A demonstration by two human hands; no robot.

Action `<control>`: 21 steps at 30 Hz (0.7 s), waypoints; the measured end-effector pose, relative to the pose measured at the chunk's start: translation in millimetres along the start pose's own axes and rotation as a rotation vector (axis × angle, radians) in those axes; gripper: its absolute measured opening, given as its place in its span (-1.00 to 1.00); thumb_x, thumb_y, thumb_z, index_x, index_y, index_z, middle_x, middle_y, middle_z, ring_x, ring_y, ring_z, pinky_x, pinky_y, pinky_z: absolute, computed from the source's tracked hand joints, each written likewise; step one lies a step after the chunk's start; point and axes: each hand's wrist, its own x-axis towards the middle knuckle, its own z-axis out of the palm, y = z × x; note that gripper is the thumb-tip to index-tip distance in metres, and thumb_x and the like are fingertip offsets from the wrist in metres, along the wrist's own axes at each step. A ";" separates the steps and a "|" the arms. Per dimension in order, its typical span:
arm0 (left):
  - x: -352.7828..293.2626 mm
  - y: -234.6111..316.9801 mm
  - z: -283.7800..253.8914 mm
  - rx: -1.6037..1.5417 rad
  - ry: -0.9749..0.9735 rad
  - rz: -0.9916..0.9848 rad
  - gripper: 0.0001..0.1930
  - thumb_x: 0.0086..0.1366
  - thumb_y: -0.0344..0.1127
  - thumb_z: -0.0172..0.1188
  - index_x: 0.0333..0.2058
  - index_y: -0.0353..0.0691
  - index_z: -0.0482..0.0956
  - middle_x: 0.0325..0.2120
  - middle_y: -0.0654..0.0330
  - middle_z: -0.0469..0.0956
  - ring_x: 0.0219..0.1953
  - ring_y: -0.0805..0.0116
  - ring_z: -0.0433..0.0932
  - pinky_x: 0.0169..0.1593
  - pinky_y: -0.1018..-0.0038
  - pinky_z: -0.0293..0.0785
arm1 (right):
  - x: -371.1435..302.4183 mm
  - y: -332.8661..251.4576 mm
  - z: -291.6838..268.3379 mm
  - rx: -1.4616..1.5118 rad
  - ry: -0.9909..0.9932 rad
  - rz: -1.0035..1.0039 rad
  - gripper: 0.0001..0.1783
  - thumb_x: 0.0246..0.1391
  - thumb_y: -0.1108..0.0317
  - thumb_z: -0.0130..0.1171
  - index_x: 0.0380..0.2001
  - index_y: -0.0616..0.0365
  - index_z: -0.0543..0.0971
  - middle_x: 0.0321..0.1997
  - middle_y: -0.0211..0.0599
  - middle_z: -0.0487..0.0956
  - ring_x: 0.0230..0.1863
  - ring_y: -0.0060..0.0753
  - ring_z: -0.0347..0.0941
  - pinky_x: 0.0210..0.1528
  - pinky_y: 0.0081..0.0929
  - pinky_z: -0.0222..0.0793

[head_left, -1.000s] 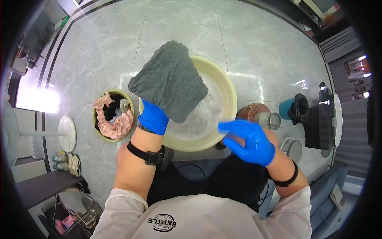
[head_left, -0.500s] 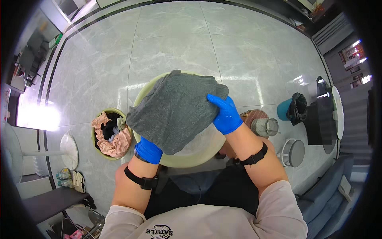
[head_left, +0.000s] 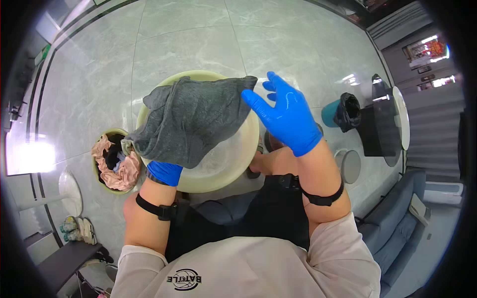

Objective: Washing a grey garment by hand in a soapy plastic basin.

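A grey garment (head_left: 191, 114), crumpled and partly folded, is held up over a large pale green basin (head_left: 218, 186). My left hand (head_left: 165, 173), in a blue glove, holds it from below at the near left; the cloth hides its fingers. At the garment's upper right corner, my right hand (head_left: 288, 116) is open in its blue glove, thumb and fingers apart. Its thumb tip is against or very close to the cloth edge; I cannot tell which. Whitish, cloudy contents (head_left: 218, 158) show inside the basin.
Left of the basin stands a smaller green basin (head_left: 95, 166) heaped with pink, black and pale clothes (head_left: 124, 171). To the right are a teal bin (head_left: 329, 113) with a black liner, a round grey stool (head_left: 350, 166) and a blue-grey sofa (head_left: 392, 233). A fan base (head_left: 70, 192) stands at far left.
My right hand has let go of the garment's right edge and spread its fingers. The cloth now bunches more, with my left hand still under it. The whole view has shifted.
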 end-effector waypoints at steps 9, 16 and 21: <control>20.7 38.7 -12.8 -0.030 -0.018 0.242 -0.69 0.35 -0.19 0.15 -0.01 -0.20 0.52 -0.05 0.17 0.54 0.09 0.18 0.46 0.22 0.26 0.30 | 1.1 -195.3 -184.5 0.521 0.080 -0.274 -0.42 0.27 0.09 0.15 0.16 0.34 0.45 0.03 -0.08 0.62 -0.01 -0.22 0.59 -0.02 -0.42 0.49; -7.4 77.1 13.2 -0.513 -0.321 0.165 -0.73 0.36 -0.24 0.12 -0.02 -0.16 0.54 -0.07 0.21 0.55 0.01 0.21 0.46 0.19 0.30 0.32 | 37.7 -222.9 -136.6 0.867 -0.075 -0.059 -0.46 0.30 0.07 0.06 0.12 0.32 0.47 0.00 -0.09 0.62 -0.01 -0.18 0.58 -0.02 -0.36 0.47; -28.2 108.7 23.5 -0.801 -0.592 0.010 -0.75 0.37 -0.27 0.09 -0.02 -0.13 0.55 -0.09 0.23 0.56 -0.05 0.23 0.46 0.16 0.34 0.34 | 44.9 -162.9 -55.0 1.046 -0.119 0.283 -0.48 0.31 0.07 0.01 0.09 0.31 0.49 -0.02 -0.09 0.63 -0.02 -0.15 0.57 -0.02 -0.32 0.46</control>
